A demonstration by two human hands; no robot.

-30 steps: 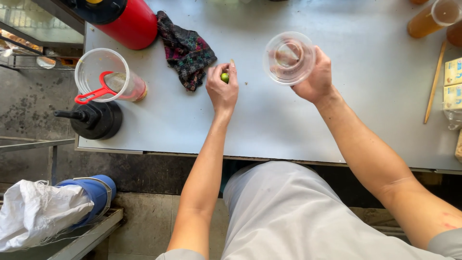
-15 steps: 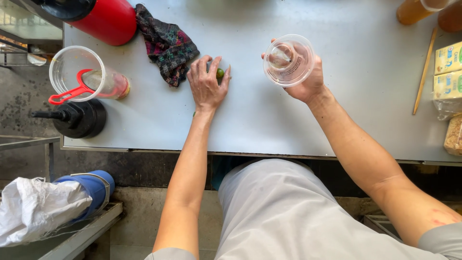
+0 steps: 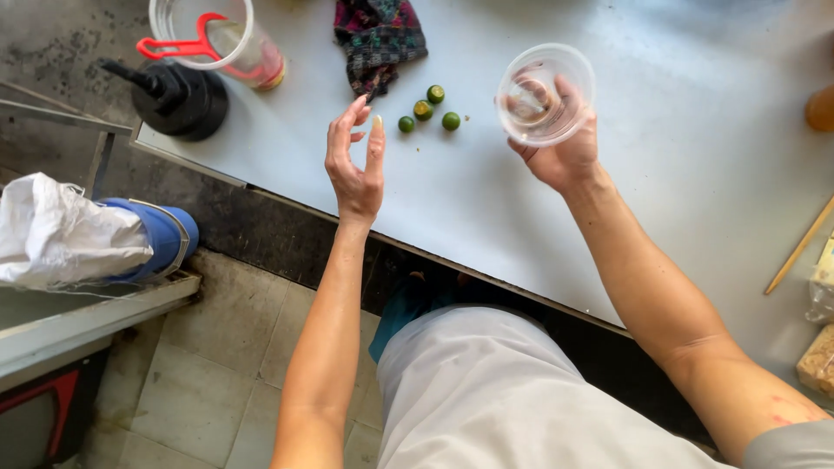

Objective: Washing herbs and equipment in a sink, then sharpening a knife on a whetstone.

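My right hand point(image 3: 563, 148) holds a clear plastic cup point(image 3: 545, 94) tipped toward me above the pale grey table point(image 3: 486, 200). My left hand point(image 3: 354, 161) hovers open over the table's near edge, fingers apart and empty. Several small green limes point(image 3: 428, 108) lie loose on the table just beyond my left fingertips, next to a dark patterned cloth point(image 3: 378, 39).
A clear jug with a red handle point(image 3: 208, 39) and a black pump dispenser point(image 3: 178, 95) stand at the table's left corner. A wooden stick point(image 3: 799, 247) and packets point(image 3: 821, 326) lie at the right. A white bag point(image 3: 69, 230) and a blue container point(image 3: 169, 234) sit low on the left.
My left hand has lifted off the limes and pulled back toward me, open. The limes now lie uncovered on the table. The view has tilted and shifted.
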